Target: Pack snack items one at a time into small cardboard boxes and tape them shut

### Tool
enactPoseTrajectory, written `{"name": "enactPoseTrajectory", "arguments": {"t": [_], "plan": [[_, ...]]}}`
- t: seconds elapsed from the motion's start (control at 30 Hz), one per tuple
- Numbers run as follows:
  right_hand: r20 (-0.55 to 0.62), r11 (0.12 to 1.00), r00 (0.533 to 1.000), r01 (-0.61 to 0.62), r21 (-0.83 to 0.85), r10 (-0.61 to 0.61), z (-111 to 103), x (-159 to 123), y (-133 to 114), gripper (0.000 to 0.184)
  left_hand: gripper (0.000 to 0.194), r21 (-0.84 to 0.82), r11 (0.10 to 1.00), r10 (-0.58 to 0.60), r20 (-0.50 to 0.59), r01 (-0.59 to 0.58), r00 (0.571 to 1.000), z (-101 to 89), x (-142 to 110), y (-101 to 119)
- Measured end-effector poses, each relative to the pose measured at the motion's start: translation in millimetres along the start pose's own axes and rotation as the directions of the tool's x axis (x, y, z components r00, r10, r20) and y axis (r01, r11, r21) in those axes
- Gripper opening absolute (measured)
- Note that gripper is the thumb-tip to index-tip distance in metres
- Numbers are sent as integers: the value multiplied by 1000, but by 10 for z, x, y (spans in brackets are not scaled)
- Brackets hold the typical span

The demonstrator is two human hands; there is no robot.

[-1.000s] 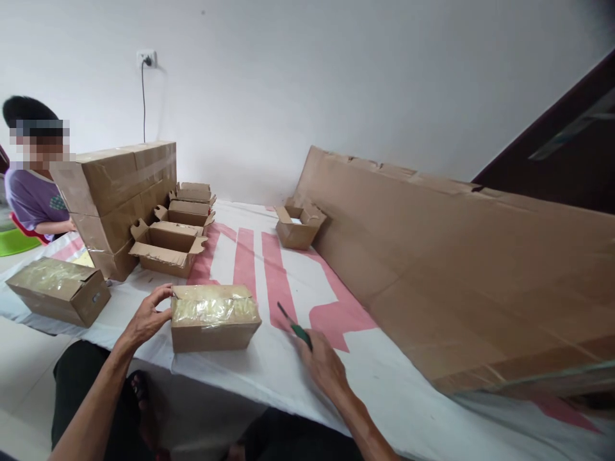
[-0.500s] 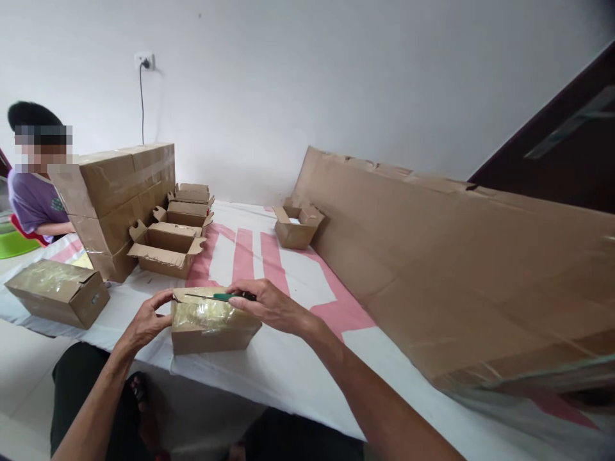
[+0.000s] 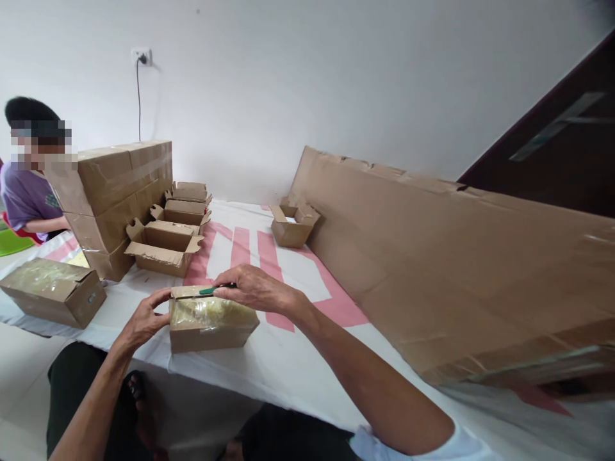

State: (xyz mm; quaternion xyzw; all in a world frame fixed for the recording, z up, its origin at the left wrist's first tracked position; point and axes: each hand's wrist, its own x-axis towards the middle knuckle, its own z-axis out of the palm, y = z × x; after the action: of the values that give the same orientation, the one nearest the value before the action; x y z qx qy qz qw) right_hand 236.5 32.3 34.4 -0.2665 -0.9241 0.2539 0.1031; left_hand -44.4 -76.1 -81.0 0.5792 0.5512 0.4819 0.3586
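A taped cardboard box [image 3: 214, 333] lies on the cloth-covered table in front of me. My left hand [image 3: 148, 318] grips its left end, thumb and fingers against the side. In my right hand [image 3: 247, 286] is a green-handled knife [image 3: 207, 291], held low over the box top. Its thin blade points left along the seam between the flaps; how deep the tip sits I cannot tell. Shiny clear tape covers much of the lid.
Another taped box [image 3: 52, 289] is at the left edge. Stacked boxes [image 3: 108, 186] and several open boxes [image 3: 163, 256] stand behind. A small open box [image 3: 291, 232] is beside a large cardboard sheet [image 3: 432, 269]. A person [image 3: 31, 192] sits beyond the stack.
My right hand has carried the knife from the right of the box leftward onto its top, and the blade now lies along the seam. My left hand keeps its grip.
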Motion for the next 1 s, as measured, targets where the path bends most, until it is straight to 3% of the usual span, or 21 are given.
{"name": "enactPoseTrajectory", "arguments": {"t": [0.23,0.43,0.53,0.7,0.83,1.0], "plan": [[18,986,997,74,-151,-72,-49,112,3,21,51,29,999,20,-19,-20,1000,-11,18,-36],[32,947,999,33,-320,-24,-76,192,-67,35,50,41,999,-4,-21,5,1000,-5,34,-59],[53,921,998,38,-388,-19,-128,261,-173,27,50,19,1000,1,-3,-1,1000,-22,73,-58],[110,919,989,130,-372,-96,-309,360,-222,16,52,13,1000,-7,30,6,1000,-136,171,-48],[143,945,989,69,-321,-24,-334,351,-202,21,45,56,998,7,40,-9,999,-175,221,-38],[94,923,995,20,-385,18,-264,355,-260,18,42,93,994,44,52,-49,998,-151,235,-52]]}}
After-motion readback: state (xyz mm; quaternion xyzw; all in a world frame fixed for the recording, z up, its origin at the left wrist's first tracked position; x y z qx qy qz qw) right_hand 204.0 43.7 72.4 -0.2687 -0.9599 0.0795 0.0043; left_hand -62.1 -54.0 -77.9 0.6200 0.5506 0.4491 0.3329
